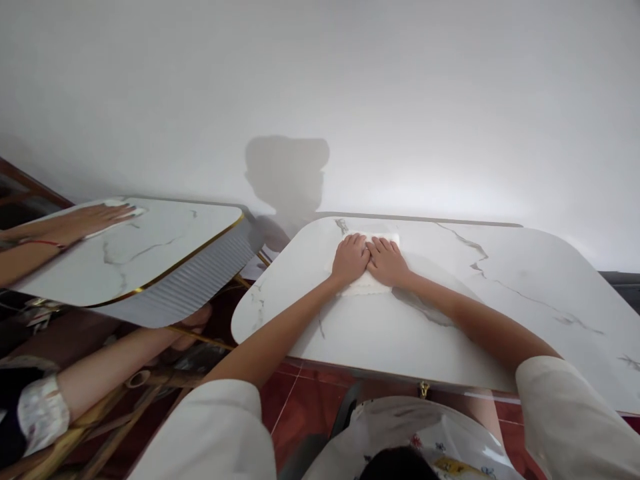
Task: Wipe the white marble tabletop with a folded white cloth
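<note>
A thin white cloth or paper wipe [369, 288] lies spread on the white marble-patterned table [310, 333] in front of me. My left hand [351, 259] rests palm down on its left part, fingers laid forward. Beside it, my right hand [387, 261] presses flat on the right part, the two hands touching at the thumbs. Both palms hide the middle of the wipe, and its edges show behind and in front of them. Neither hand visibly grips it.
To the left stands a second marble-patterned table [160, 233] with a gold edge. Another person's hand [100, 219] lies there on a white wipe [141, 211]. A white wall [425, 120] rises behind both tables. Wooden chair parts [110, 427] and red floor tiles [310, 407] show below.
</note>
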`<action>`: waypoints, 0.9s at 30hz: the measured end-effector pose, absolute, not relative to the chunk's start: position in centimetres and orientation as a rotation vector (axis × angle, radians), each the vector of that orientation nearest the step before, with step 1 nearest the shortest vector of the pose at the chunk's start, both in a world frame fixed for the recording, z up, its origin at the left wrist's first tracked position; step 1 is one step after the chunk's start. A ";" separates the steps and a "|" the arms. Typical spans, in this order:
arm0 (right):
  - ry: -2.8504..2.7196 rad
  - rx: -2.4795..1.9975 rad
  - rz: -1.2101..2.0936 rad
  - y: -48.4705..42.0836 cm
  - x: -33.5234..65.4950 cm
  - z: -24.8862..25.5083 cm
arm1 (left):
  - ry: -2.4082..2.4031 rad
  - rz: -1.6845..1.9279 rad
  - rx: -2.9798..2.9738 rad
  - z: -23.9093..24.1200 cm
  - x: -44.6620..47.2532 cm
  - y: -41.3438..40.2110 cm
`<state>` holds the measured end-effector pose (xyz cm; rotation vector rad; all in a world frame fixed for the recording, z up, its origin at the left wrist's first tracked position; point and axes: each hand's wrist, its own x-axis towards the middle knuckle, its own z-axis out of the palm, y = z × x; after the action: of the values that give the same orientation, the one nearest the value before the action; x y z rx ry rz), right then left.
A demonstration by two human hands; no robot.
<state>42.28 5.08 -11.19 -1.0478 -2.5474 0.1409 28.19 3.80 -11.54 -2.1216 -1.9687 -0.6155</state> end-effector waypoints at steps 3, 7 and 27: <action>-2.533 -1.064 0.143 7.9 40.9 -11.4 | -1.961 -0.582 -2.118 -11.5 27.0 6.6; -2.512 -1.062 0.143 11.0 39.7 -11.5 | -1.970 -0.548 -2.110 -11.6 26.0 9.5; -2.354 -1.348 0.090 13.6 44.4 -12.1 | -1.802 -0.545 -2.331 -11.9 31.2 15.7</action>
<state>44.44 13.64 -12.06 -1.3478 -2.3543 0.0896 31.24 15.66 -11.89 -2.3311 -1.8022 -0.5446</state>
